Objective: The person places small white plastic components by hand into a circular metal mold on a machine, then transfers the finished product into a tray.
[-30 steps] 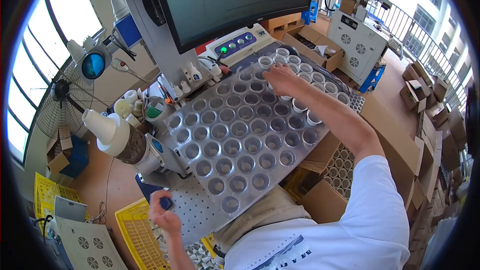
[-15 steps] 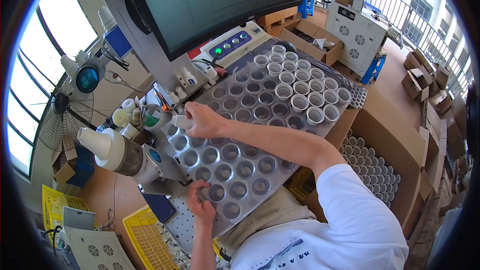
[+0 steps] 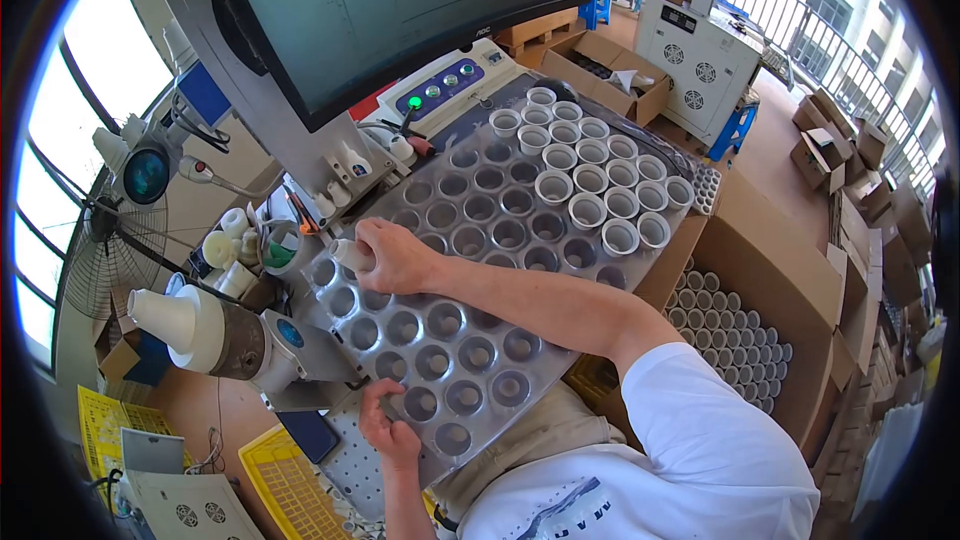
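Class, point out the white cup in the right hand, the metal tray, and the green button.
white cup [image 3: 350, 254], head view, its side wall
metal tray [image 3: 470, 325], head view, bare metal between holes
green button [image 3: 414, 102], head view, its lit top

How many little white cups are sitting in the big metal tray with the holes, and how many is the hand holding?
white cups standing in the metal tray: 20
white cup held in the right hand: 1
Total: 21
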### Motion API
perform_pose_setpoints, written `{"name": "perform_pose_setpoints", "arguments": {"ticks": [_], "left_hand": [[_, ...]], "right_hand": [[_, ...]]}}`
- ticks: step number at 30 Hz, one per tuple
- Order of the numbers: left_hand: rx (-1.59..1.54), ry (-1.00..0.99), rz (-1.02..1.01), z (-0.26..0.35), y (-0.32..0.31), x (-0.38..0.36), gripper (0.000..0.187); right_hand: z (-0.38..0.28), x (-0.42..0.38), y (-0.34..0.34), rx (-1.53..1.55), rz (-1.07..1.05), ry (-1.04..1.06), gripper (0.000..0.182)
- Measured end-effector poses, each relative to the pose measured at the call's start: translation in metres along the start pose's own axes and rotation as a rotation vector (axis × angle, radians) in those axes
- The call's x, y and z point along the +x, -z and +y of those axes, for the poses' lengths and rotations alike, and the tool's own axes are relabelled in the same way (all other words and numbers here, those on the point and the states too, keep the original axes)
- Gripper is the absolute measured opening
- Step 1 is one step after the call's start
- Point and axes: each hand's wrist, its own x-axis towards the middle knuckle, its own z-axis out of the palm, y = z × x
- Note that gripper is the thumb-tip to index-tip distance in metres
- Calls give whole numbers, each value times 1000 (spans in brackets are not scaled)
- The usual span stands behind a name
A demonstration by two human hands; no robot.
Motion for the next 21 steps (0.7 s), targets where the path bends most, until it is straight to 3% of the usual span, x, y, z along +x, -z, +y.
{"name": "perform_pose_setpoints", "arguments": {"ticks": [11,13,18,19,21], "left_hand": [[-11,3,1,-4,-1,-1,36],[68,-72,-39,-2,4,0,38],[109,12,46,17,34,8,35],[82,-119,136,20,43,13,25],[35,-332,236,28,69,28,34]], "right_hand": [[4,0,0,-6,15,21,30],[-4,0,4,-4,13,14,27],[-2,2,-2,14,-2,-31,29],[-3,2,-1,32,1,-41,29],[-10,3,2,37,-27,-53,29]]}}
